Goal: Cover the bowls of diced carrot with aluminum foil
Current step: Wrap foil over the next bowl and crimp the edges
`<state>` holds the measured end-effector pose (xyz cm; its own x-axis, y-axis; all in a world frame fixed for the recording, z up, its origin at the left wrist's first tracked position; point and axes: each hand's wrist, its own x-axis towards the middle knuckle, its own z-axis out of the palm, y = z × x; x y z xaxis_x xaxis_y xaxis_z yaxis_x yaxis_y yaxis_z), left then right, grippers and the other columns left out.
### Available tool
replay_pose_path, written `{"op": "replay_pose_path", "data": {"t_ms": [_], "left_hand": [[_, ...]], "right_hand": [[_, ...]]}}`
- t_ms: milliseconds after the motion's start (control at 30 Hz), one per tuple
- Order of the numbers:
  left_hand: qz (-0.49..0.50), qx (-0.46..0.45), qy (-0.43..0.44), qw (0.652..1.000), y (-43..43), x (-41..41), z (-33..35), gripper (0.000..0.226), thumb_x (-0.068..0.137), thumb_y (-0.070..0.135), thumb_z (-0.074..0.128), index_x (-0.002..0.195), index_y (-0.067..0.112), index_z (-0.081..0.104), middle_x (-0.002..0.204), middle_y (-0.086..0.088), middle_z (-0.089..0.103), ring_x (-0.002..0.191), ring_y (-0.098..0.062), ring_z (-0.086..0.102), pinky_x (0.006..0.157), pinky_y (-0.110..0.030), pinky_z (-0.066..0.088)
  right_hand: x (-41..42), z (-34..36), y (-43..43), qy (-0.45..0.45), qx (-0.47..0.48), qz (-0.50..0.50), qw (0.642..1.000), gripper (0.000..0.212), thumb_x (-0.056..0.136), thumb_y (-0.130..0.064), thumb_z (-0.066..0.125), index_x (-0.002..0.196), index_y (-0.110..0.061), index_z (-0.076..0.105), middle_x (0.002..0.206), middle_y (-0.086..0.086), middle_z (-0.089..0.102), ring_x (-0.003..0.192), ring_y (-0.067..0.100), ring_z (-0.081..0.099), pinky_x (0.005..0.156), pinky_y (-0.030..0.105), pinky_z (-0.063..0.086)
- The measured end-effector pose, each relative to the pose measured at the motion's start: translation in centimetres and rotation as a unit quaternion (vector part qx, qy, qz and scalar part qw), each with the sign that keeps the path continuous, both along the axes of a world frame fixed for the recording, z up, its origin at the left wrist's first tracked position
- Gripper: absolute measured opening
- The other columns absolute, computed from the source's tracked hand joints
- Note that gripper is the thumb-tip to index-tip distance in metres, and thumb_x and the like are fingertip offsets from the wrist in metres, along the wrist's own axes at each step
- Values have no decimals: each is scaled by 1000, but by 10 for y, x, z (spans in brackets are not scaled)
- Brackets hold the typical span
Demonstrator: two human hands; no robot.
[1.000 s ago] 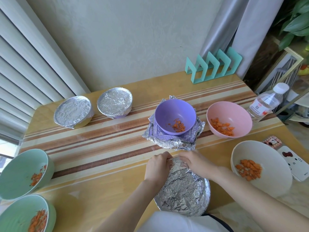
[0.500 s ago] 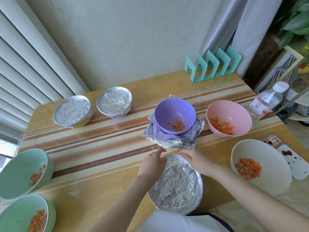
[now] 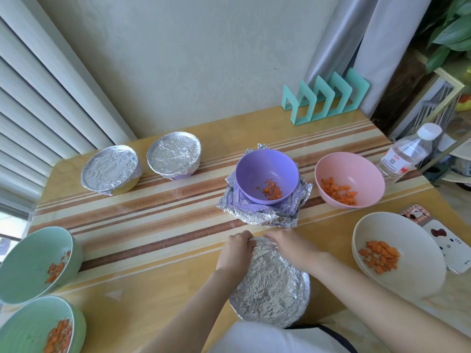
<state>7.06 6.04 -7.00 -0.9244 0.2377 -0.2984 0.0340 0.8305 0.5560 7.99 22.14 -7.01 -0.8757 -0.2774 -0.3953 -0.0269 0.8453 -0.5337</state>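
Striped wooden tabletop against a pale wall, blinds at left. Head view: nearest the person sits a foil-covered bowl — left hand and right hand both curl their fingers over its far rim, gripping the foil there. Just beyond, a purple bowl of diced carrot stands uncovered on crumpled foil sheets. Pink bowl and white bowl at right, upper green bowl and lower green bowl at left — all uncovered, carrot inside. Two foil-topped bowls stand at far left.
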Motion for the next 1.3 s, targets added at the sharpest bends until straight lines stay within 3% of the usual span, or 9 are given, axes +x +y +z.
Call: {"op": "replay_pose_path", "data": {"t_ms": [233,467,600,700,767,967,1133,1300], "left_hand": [[-6,-5,13,1000,1,3,-1,16,93,10,47,83,4,59,78,-15,63,65,-27,47,58,-31,33],[-19,28,4,999,2,4,-1,16,92,10,48,84,5,61,78,-14,63,69,-29,50,64,-33,35],[15,54,2,998,-3,13,-5,30,90,-1,44,112,9,61,91,-12,68,79,-28,57,69,-29,37],[39,52,12,998,-5,17,-7,28,87,-4,43,103,8,63,79,-9,64,68,-22,48,63,-29,35],[34,49,10,998,-4,16,-5,28,87,-5,42,100,9,63,75,-5,60,66,-20,46,61,-28,34],[15,23,11,1000,2,15,-6,28,85,-7,43,102,9,59,84,-12,65,76,-30,56,67,-36,40],[16,11,2,1000,2,16,-3,20,88,-5,44,97,13,42,86,-14,64,81,-33,56,63,-34,35],[13,16,-8,1000,2,16,1,21,87,-4,40,90,16,37,84,-13,62,75,-32,51,61,-34,32]], "right_hand": [[-2,-2,-3,21,1,17,1000,33,97,-8,45,126,-19,56,116,6,63,104,23,60,84,38,48],[0,-4,-1,44,23,8,999,34,94,-3,47,118,-20,62,99,5,68,89,20,63,64,27,40],[-4,-3,0,42,29,7,999,32,93,0,44,113,-17,63,100,8,68,81,23,59,63,30,39],[-6,-2,-6,28,33,36,998,24,97,-9,44,113,-13,61,105,8,66,87,23,59,71,35,46],[-6,-5,-9,27,22,34,999,27,96,-10,46,118,-19,60,106,7,66,94,24,62,77,40,50],[-9,2,-8,39,43,33,998,31,93,-4,49,116,-19,63,104,6,67,93,23,62,68,29,43],[-10,5,-10,24,57,68,996,26,91,1,45,101,-16,61,93,10,66,84,27,62,67,38,49],[-10,10,-13,32,76,69,994,33,85,9,43,103,-11,62,94,12,65,83,26,59,63,32,39]]}}
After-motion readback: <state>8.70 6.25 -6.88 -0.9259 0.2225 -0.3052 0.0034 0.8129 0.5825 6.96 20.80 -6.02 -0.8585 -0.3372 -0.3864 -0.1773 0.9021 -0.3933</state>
